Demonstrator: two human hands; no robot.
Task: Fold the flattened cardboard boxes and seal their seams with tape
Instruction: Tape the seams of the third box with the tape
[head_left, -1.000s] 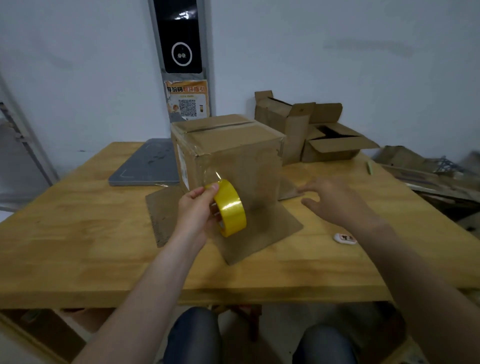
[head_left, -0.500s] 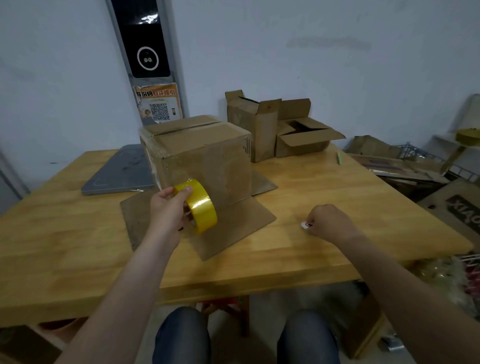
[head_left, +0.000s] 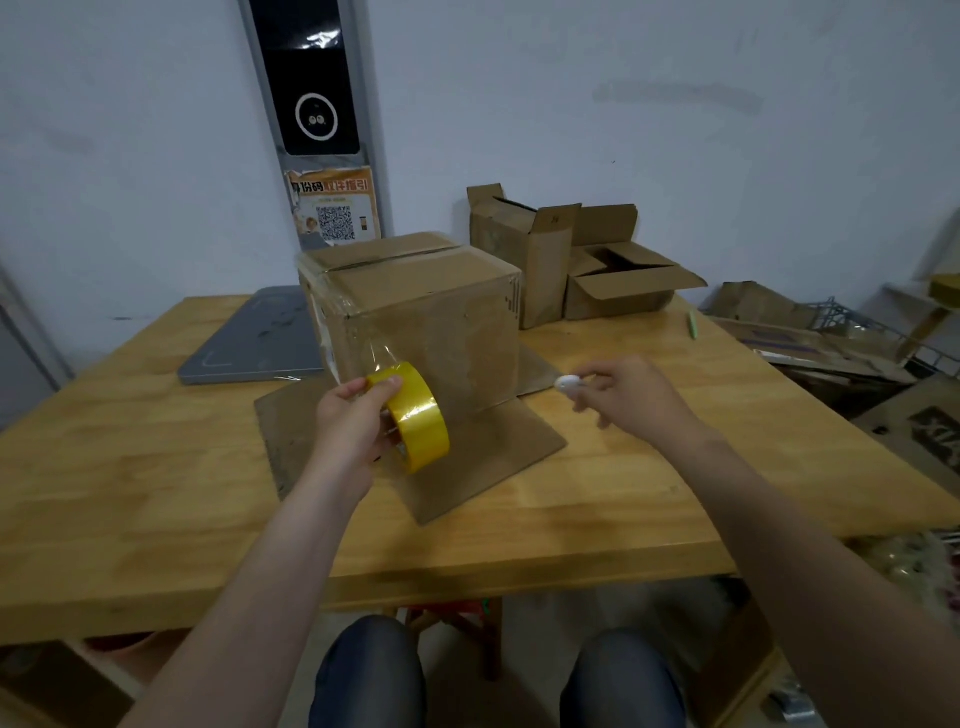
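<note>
The brown box (head_left: 431, 322) stands on a flat bit of cardboard (head_left: 483, 457) in the middle of the wooden surface (head_left: 130, 467). The left hand (head_left: 353, 426) grips the yellow tape roll (head_left: 418, 421) just in front of the box, and a clear strip of tape runs from the roll up to the box's side. The right hand (head_left: 634, 400) pinches a small white thing (head_left: 567, 383) in its fingertips, near the box. Two open boxes (head_left: 571, 265) sit behind it by the wall.
</note>
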